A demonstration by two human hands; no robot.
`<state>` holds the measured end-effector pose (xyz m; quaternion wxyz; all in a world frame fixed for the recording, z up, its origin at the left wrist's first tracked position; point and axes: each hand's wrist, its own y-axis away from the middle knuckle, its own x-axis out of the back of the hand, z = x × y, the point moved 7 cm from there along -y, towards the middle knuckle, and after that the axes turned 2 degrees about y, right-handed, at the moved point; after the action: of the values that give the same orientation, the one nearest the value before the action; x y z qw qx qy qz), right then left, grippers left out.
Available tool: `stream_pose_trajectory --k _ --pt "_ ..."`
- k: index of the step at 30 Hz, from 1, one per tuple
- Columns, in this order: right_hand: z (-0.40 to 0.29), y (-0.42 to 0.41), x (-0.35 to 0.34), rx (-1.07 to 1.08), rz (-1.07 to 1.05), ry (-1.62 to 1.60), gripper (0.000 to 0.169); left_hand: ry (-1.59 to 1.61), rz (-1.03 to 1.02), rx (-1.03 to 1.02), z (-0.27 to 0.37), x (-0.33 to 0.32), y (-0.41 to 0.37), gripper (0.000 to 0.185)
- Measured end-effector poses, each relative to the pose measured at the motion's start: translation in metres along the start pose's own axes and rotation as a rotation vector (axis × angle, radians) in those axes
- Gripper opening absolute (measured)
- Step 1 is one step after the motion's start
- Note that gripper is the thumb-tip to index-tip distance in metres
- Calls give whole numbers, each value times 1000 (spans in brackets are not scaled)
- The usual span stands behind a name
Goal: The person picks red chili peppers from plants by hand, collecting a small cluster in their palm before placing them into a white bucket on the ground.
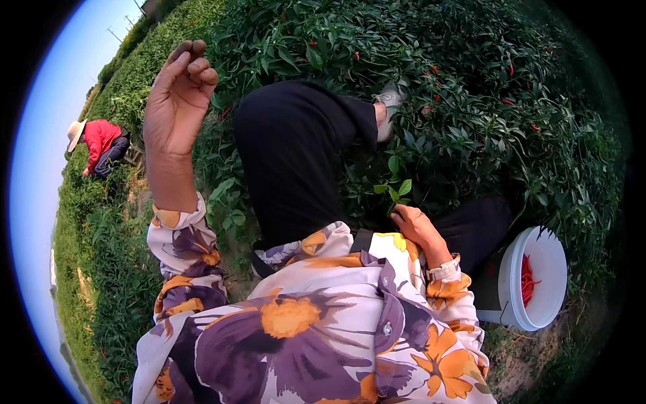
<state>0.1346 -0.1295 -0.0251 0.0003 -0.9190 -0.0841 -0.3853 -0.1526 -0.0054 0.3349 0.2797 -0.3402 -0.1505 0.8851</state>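
My left hand (182,103) is raised at upper left, palm towards me, fingers loosely curled. Nothing shows in its palm. Low by my lap, my right hand (420,230) has its fingertips closed at the stem of a small leafy green sprig (394,191). Whether the sprig is still rooted is hidden. To the right of that hand a white plastic bucket (552,275) leans with its mouth towards me. Inside lie several red chili peppers (528,283). Dense chili pepper plants (469,131) with scattered red fruit spread in front of me.
My bent leg in black trousers (287,156) stretches between the hands, with a light shoe (389,111) among the plants. Another person in a red top (102,141) and straw hat bends over the plants at far left. Bare soil (520,353) shows below the bucket.
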Motion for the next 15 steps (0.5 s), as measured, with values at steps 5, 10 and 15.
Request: stream_pose_trajectory --k 5,10,15 --pt "13 -4 -10 -5 -99 55 20 -7 127 -37 5 44 10 19" --pt "1 -11 -15 47 -233 138 22 -3 257 8 -13 81 3 18" --pt "-32 -38 3 285 -466 300 19 -70 287 70 -22 113 8 19"
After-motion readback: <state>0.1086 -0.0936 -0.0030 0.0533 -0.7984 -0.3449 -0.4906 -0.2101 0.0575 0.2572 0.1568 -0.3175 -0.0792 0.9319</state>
